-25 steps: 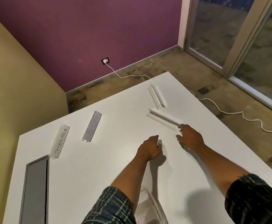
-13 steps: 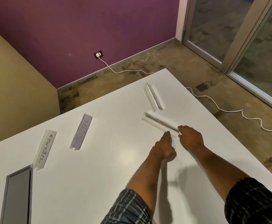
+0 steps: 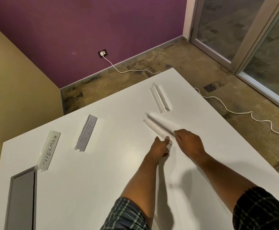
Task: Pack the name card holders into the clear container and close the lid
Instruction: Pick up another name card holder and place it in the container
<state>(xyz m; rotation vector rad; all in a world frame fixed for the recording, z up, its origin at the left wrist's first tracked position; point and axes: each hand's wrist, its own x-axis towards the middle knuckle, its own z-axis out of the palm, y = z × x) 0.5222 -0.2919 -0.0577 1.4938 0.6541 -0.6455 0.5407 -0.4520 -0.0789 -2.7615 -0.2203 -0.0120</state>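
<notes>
The white surface [image 3: 102, 171] carries four name card holders; the clear container is not in view in this frame. A grey recessed panel [image 3: 21, 201] sits at the near left corner of the surface. A white cable [image 3: 226, 110] runs across the floor beyond the far edge.

The "SUPERMAN" holder [image 3: 49, 151] lies at the left, just beside the panel, with the grey-card holder [image 3: 86, 132] to its right, apart from it. The far empty holder [image 3: 159, 100] lies near the surface's far edge. The near empty holder [image 3: 155, 126] lies just in front of it, and both hands meet at its near end.

The right hand [image 3: 189, 144] pinches the near end of this holder from the right, fingers curled onto its edge. The left hand [image 3: 160, 147] closes thumb and fingertips on the same end from the left; whether it grips firmly or only touches cannot be confirmed.

Handling judgement: the holder appears to be thin clear acrylic, so it is likely light, rigid and smooth. Expect it to slip under a loose pinch and to scratch or crack if dropped or flexed. Grasp across the folded ridge near mid-length, or support both ends, instead of levering from one tip. No holder is packed yet.
</notes>
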